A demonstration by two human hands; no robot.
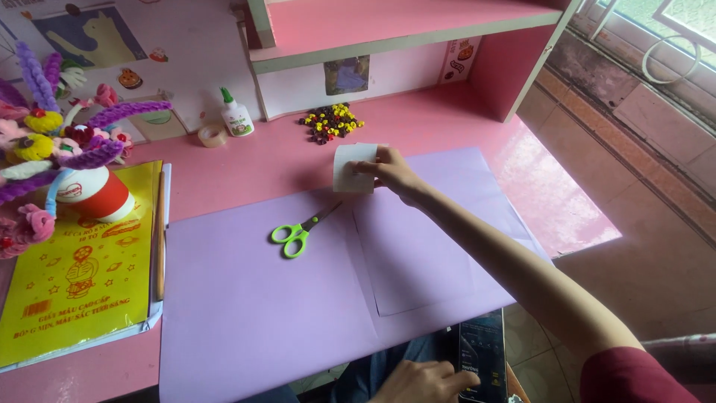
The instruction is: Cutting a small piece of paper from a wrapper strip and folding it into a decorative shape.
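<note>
Pink table (246, 168) under a pink shelf unit, tiled floor to the right. Right hand (394, 173) reaches out over the far edge of the purple sheets, grip pinched on one small white paper piece (350, 168), held upright just above the table. Left hand (424, 382) low at the near edge, fingers resting on one dark phone (485, 351) on the lap; grip not closed around it, fingers lie flat against it.

Two purple paper sheets: one large (253, 306) covering most of the table, one smaller (418, 246) lying on top of it at right. One pair of green-handled scissors (298, 233) on the large sheet, closed, left of the right hand. One pile of small dark, red and yellow beads (332, 123) just beyond the white piece. One white glue bottle (237, 114) with green cap, upright. One roll of clear tape (212, 135) beside it. One yellow paper pack (74, 276) at left, one red-and-white cup (97, 195) of pipe-cleaner flowers standing on it.
</note>
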